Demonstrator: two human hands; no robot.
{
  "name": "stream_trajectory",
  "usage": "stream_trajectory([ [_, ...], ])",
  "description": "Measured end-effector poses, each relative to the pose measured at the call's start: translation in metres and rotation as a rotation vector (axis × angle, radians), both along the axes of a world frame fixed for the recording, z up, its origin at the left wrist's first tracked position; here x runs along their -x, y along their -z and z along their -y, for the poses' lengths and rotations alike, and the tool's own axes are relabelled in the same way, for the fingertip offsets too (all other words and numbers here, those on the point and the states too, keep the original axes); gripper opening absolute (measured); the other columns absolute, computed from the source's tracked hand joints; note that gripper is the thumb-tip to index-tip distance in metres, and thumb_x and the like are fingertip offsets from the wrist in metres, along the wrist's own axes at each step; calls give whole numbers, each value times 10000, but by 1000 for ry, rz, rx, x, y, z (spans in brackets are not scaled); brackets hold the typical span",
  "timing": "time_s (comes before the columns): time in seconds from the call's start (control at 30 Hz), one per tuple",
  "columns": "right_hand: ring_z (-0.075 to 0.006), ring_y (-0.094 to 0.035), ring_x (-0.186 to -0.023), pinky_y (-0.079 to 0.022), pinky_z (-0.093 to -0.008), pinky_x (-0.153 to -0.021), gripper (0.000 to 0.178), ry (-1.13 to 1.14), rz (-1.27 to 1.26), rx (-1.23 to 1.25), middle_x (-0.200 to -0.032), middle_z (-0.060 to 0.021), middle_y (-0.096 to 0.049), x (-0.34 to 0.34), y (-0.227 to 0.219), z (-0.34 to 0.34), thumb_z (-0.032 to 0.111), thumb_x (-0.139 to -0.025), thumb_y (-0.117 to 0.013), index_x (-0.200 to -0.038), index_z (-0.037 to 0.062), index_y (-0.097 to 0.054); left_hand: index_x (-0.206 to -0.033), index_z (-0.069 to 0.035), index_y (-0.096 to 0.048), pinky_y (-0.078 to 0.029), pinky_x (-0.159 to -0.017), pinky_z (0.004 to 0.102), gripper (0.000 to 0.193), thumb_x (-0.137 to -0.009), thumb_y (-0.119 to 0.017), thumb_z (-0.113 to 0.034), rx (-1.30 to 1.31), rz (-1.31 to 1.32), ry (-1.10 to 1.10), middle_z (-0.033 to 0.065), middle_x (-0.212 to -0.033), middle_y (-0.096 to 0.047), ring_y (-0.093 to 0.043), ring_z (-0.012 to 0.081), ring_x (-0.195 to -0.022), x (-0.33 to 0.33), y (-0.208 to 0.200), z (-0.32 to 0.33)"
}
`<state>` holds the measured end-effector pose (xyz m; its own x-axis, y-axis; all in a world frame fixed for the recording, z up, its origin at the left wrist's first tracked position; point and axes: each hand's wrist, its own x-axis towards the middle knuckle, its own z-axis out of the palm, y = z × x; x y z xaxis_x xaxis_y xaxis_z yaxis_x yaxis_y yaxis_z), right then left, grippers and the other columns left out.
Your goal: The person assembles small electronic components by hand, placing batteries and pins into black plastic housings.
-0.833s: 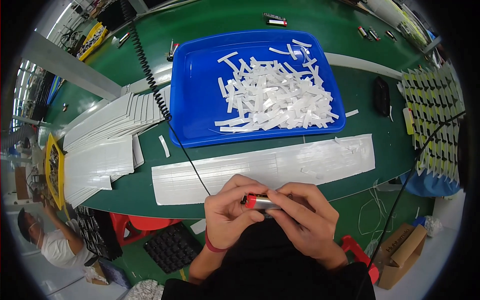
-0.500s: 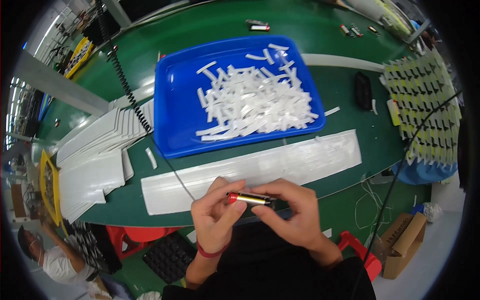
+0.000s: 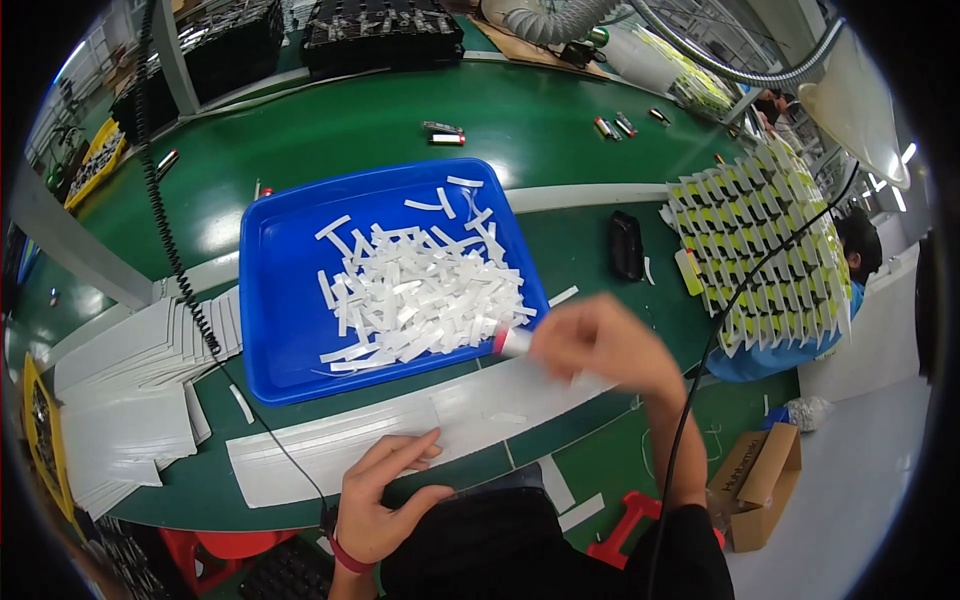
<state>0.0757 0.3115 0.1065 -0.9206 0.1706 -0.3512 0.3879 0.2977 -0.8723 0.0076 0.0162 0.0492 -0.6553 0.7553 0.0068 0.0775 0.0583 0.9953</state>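
My right hand (image 3: 605, 345), blurred by motion, is over the near right corner of the blue tray (image 3: 280, 270). Its fingers are closed on a small cylindrical item with a red end (image 3: 514, 342), its pale body partly hidden. White paper strips (image 3: 420, 300) lie heaped in the tray, right beside the item's red end. At the front edge of the table, my left hand (image 3: 380, 500) is open and holds nothing, thumb and fingers apart. Its fingertips are at the near edge of a long white sheet (image 3: 330, 440), on which a loose strip (image 3: 508, 418) lies.
Stacked white sheets (image 3: 120, 400) lie at left beside a coiled black cord (image 3: 180, 265). A black case (image 3: 627, 245) and an upright yellow-and-white stack (image 3: 760, 250) stand at right. Several small red-ended items (image 3: 447, 139) lie beyond on the green bench (image 3: 340, 125). A thin dark cable crosses the right side.
Both hands were together around the red-ended item. Now my left hand has let go and opened, and my right hand has carried the item forward to the tray. The view has shifted.
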Motion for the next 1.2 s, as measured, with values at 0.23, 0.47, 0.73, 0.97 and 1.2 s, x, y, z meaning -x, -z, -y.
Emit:
stream_trajectory([
  [0.23,-121,-644,-805,-513,-240,-693,385,589,-631,145,-974,-72,-692,138,16,-170,325,-926,-652,-1125,-5,-648,-1194,-1,-655,-526,-841,293,461,-747,-764,24,-37,51,36,149,-1082,-655,-646,208,-958,3,2,0],
  [0.47,-332,-675,-936,-519,-390,-851,341,229,-524,-846,-994,-195,-703,246,84,-170,257,-854,-685,-1108,31,-694,-1190,-26,-663,-536,-823,290,419,-782,-750,11,-27,72,16,122,-1060,-667,-670,209,-916,4,10,9],
  [0.73,-360,-615,-989,-490,-423,-873,234,-102,-482,-1056,-1015,-179,-666,269,63,-143,133,-877,-619,-1081,49,-696,-1192,-24,-663,-537,-826,288,414,-787,-735,26,-57,79,17,124,-1065,-670,-669,206,-921,3,10,5],
  [0.97,-299,-597,-911,-485,-397,-820,146,96,-686,-1150,-896,-116,-662,187,15,-109,130,-855,-666,-967,44,-703,-1182,-18,-669,-539,-824,278,406,-785,-712,57,-71,48,33,128,-1043,-674,-672,199,-919,1,7,1],
  [1.2,-241,-615,-780,-478,-328,-720,218,0,-952,-831,-886,-87,-698,57,-6,20,-39,-717,-730,-923,19,-690,-1042,105,-664,-533,-647,260,182,-925,-540,43,-245,277,-125,155,-879,-669,-651,187,-750,-8,5,3],
])
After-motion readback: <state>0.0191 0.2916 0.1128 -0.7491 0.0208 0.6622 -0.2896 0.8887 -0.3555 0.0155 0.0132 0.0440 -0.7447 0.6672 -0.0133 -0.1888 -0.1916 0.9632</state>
